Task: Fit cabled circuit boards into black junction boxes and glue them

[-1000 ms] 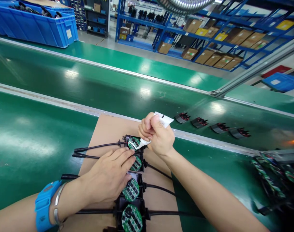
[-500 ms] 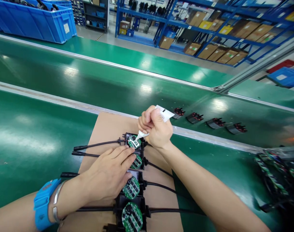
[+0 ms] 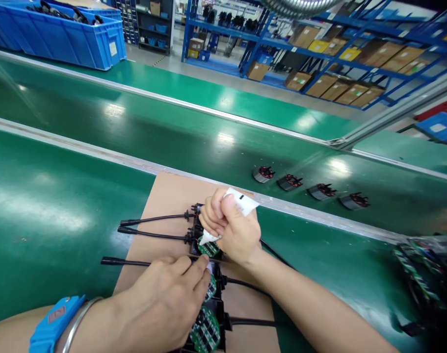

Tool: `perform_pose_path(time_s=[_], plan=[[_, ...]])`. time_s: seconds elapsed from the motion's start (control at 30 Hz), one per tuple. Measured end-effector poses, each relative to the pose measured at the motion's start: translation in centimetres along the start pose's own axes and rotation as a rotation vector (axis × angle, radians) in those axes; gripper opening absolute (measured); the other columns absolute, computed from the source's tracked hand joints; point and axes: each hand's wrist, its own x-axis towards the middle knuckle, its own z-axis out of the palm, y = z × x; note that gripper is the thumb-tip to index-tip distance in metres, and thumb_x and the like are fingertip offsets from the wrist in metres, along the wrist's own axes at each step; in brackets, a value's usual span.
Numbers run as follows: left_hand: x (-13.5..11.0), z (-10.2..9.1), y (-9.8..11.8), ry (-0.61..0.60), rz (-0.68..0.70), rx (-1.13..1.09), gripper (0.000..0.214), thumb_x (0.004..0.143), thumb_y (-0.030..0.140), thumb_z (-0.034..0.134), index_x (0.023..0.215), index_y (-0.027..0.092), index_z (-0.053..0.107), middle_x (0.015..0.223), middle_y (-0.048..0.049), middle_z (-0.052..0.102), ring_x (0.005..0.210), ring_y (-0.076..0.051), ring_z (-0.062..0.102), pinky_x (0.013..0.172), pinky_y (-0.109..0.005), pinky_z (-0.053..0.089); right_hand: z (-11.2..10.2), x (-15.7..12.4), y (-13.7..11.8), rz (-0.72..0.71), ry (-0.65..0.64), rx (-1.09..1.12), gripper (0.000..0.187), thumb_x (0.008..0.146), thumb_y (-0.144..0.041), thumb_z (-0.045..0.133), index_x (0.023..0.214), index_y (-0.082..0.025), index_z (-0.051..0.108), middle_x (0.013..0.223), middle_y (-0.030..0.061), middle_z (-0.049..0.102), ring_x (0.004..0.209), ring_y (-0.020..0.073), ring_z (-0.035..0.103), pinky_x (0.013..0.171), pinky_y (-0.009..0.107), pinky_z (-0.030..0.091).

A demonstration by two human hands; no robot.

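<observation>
A row of black housings with round green circuit boards (image 3: 209,249) and black cables lies on a brown cardboard sheet (image 3: 171,196). My right hand (image 3: 232,228) is closed round a small white tube (image 3: 241,202), its nozzle pointing down at the second board from the far end. My left hand (image 3: 164,301) lies flat on the row, fingers stretched out, pressing the third housing (image 3: 211,287). A blue wristband (image 3: 52,321) and a metal bangle are on that wrist. The farthest housing is mostly hidden behind my right hand.
Several small dark wound parts with red wires (image 3: 263,174) sit in a line on the green conveyor belt (image 3: 135,132) beyond a metal rail. A pile of green boards and cables (image 3: 422,274) lies at right. Blue bins (image 3: 79,34) and shelving with cartons stand behind.
My right hand moved the tube's nozzle from the farthest board to the second one. My left hand slid back one housing toward me.
</observation>
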Motion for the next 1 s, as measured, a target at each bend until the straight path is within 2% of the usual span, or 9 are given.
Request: perform_pose_path(time_s=[0.13,0.23,0.6,0.83,1.0], plan=[[0.0,-0.1,-0.2,-0.009,0.004,0.000,0.055,0.086,0.028,0.048,0.135,0.004,0.048,0.139,-0.0188,0.049,0.092,-0.028,0.060,0.064,-0.036,0.053,0.0,0.3,0.5,0.049,0.008,-0.068,0.047,0.088,-0.053,0.057,0.061,-0.020,0.037,0.052,-0.0077,0.026,0.040,0.0061,0.021,0.038,0.021,0.016],[0.1,-0.2,-0.2,-0.012,0.006,0.008,0.053,0.086,0.028,0.049,0.134,0.005,0.050,0.138,-0.0182,0.051,0.092,-0.027,0.059,0.065,-0.035,0.053,-0.1,0.3,0.2,0.030,0.013,-0.079,0.046,0.089,-0.051,0.057,0.060,-0.020,0.037,0.051,-0.0076,0.025,0.041,0.0059,0.020,0.038,0.021,0.015],[0.0,-0.5,-0.2,-0.031,0.005,0.039,0.050,0.092,0.032,0.045,0.135,0.006,0.048,0.139,-0.0156,0.050,0.088,-0.023,0.057,0.065,-0.033,0.049,-0.8,-1.8,-1.3,0.042,0.016,-0.110,0.043,0.093,-0.047,0.051,0.062,-0.019,0.039,0.052,-0.0070,0.025,0.042,0.0065,0.019,0.039,0.022,0.014],[0.2,-0.9,-0.2,-0.067,0.004,0.034,0.049,0.092,0.030,0.045,0.136,0.007,0.048,0.139,-0.0148,0.050,0.088,-0.022,0.057,0.065,-0.032,0.049,-1.6,-1.2,-1.7,0.012,0.033,-0.151,0.043,0.092,-0.047,0.052,0.062,-0.020,0.040,0.052,-0.0070,0.025,0.042,0.0066,0.020,0.039,0.022,0.015],[0.1,-0.7,-0.2,-0.050,0.011,0.040,0.050,0.093,0.030,0.044,0.137,0.006,0.047,0.139,-0.0157,0.050,0.090,-0.023,0.057,0.065,-0.032,0.049,-1.7,-0.9,-1.2,-0.017,0.026,-0.144,0.042,0.093,-0.046,0.052,0.062,-0.020,0.040,0.052,-0.0071,0.025,0.041,0.0065,0.020,0.038,0.022,0.015]])
